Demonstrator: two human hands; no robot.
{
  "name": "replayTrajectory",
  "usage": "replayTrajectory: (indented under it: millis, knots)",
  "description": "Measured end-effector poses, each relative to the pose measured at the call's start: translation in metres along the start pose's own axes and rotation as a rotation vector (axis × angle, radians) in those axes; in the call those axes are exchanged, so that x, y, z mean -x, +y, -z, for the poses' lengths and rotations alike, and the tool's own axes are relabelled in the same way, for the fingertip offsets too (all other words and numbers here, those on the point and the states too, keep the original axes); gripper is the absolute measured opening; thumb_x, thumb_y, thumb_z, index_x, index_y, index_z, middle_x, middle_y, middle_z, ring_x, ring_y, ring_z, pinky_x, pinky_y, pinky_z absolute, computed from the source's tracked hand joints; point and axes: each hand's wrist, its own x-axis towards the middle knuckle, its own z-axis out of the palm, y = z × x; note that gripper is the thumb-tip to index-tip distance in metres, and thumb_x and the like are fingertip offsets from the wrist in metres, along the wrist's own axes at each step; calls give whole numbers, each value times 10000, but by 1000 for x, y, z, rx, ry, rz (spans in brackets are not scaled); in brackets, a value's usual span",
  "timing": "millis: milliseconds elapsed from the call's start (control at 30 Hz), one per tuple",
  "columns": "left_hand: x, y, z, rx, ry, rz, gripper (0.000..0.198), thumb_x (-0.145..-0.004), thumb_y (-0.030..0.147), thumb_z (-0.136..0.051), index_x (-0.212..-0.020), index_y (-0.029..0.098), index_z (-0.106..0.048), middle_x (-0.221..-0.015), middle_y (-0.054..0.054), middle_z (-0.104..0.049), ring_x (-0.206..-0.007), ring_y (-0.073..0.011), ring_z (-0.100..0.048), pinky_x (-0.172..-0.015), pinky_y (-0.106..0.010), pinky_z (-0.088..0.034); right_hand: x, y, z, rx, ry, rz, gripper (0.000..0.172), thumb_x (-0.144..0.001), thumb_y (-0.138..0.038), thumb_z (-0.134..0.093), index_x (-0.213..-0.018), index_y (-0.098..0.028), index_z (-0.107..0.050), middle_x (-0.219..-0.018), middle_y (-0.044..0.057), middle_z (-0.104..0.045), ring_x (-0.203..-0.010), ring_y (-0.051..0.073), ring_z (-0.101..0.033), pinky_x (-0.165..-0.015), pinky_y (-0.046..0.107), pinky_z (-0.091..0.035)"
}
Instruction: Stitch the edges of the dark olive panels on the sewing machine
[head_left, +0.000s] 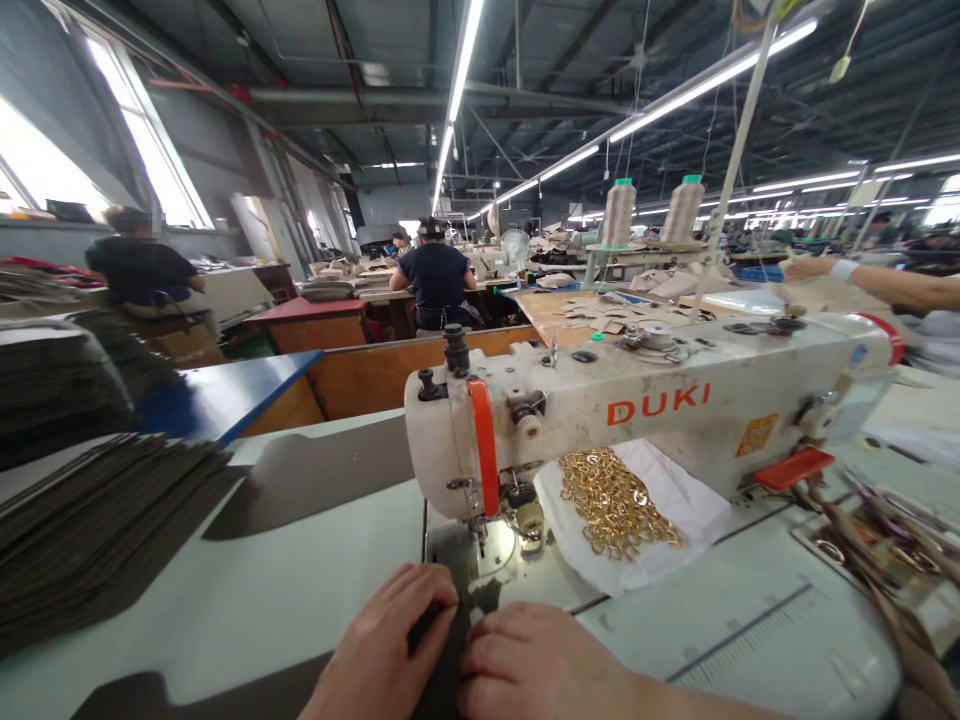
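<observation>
My left hand [390, 640] is closed, thumb and fingers pinching a narrow dark fabric piece [444, 675] just in front of the needle area. To its right, my right hand [532, 662] has its fingers curled down on the same piece; its fingertips are partly hidden. The white sewing machine [652, 400] stands directly ahead, its presser foot [482, 540] a little beyond my fingers. A dark sheet [225, 692] extends out from under my left forearm; whether it joins the held piece I cannot tell.
Gold metal rings or links [611, 500] lie on white paper [709, 505] under the machine arm. At left are stacked dark panels [112, 530] and a flat dark panel [322, 475]. Straps lie in a tray [885, 540] at right. Another person's arm [885, 285] reaches in from the right.
</observation>
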Motion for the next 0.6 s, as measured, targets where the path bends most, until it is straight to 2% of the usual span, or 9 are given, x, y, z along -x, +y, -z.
replayTrajectory:
  millis: [167,433,600]
  knots:
    - [-1,0,-1,0,15,-25,133,-815,158,-552,-728,255,-574,-722,46,-653,-680,-133,-639,-635,-205,-524,2,-1,-1,-12,3,-8,232,-892,-370,-574,-760,-186,-627,-863,-12,-701,-778,150,-600,-625,269,-487]
    - [-1,-1,-1,-12,21,-69,136,-841,166,-535,-754,255,-591,-756,46,-673,-710,-121,-652,-662,-189,-523,1,-3,0,-33,-78,-4,219,-833,-387,-653,-796,-171,-643,-881,8,-703,-783,164,-590,-670,280,-507]
    - [-4,2,-1,-11,7,-56,141,-839,167,-532,-735,243,-590,-740,42,-666,-702,-125,-646,-648,-203,-520,1,-2,0,-36,-71,-5,220,-804,-388,-675,-784,-172,-637,-858,9,-701,-769,168,-591,-649,275,-508]
